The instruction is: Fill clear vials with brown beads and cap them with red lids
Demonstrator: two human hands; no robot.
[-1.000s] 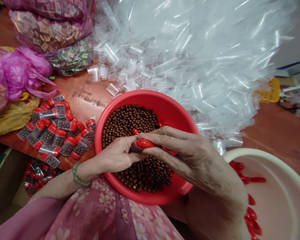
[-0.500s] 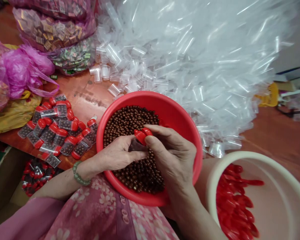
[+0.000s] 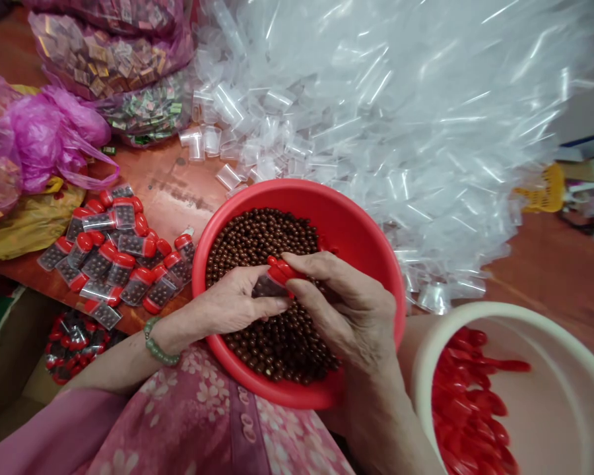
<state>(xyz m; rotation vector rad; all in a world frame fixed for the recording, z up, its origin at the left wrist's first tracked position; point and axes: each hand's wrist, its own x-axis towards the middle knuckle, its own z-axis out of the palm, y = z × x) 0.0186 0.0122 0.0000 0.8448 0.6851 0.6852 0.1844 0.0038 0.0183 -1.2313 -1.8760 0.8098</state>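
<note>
Over a red basin (image 3: pixel 361 227) of glossy brown balls (image 3: pixel 262 234), my left hand (image 3: pixel 230 300) grips a small clear plastic container (image 3: pixel 268 286) between thumb and fingers. Dark contents show through its wall. At the container's right end, the thumb and fingers of my right hand (image 3: pixel 354 310) are closed on a red cap (image 3: pixel 280 269). The cap sits against the container's mouth; whether it is fully seated I cannot tell. A beaded bracelet (image 3: pixel 158 343) circles my left wrist.
Left of the basin lie red-capped filled containers (image 3: pixel 121 267), with more in a box (image 3: pixel 74 346) below. Clear empty containers (image 3: pixel 376 119) are heaped behind. A cream bucket (image 3: pixel 423 369) at right holds red pieces (image 3: pixel 470 402). Pink bags (image 3: pixel 54 135) stand at upper left.
My right hand has shifted slightly right and down, its fingers a little more open around the red cap. More of the container shows. My left hand has hardly moved.
</note>
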